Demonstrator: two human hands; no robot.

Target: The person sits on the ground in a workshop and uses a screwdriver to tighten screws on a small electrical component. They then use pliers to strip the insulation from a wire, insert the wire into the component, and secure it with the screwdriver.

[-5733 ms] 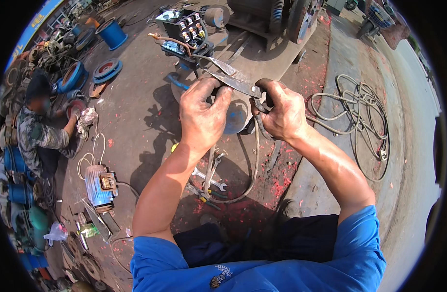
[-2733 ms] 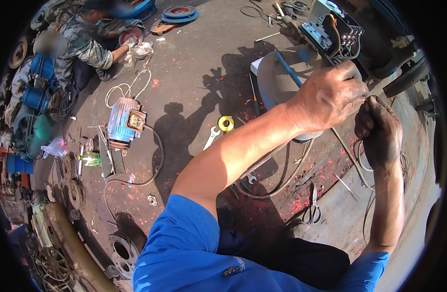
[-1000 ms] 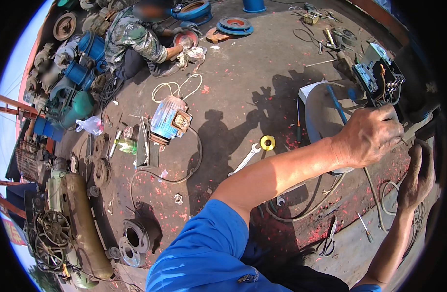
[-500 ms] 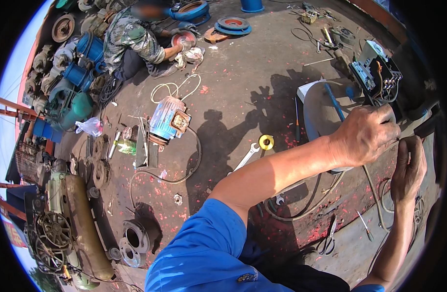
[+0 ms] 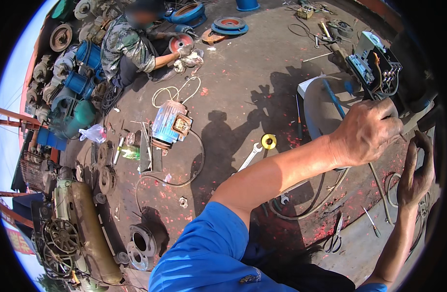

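My left hand (image 5: 368, 130) is closed in a pinch at the right, just below an open electrical box (image 5: 372, 65) with wires and terminals. A thin dark wire-like piece (image 5: 403, 137) pokes out from its fingertips; the rest is hidden. Close beside it my right hand (image 5: 414, 175) is raised with fingers curved and a gap between thumb and forefinger, and nothing visible is held there. Under the box lies a rounded grey body (image 5: 325, 104) with a blue stripe, partly behind my left forearm. A grey cable (image 5: 381, 192) hangs below my hands.
On the floor are a wrench (image 5: 250, 156), a yellow tape roll (image 5: 268, 141), scissors (image 5: 334, 236), screwdrivers (image 5: 372, 223) and a blue motor (image 5: 170, 124) with its cable. Another person (image 5: 131, 53) crouches at far left, handling a red disc (image 5: 180, 43). A compressor (image 5: 89, 233) stands near left.
My right hand's thumb and forefinger have spread apart, and the hand has shifted slightly right. My left hand stays pinched near the box. The view has shifted a little.
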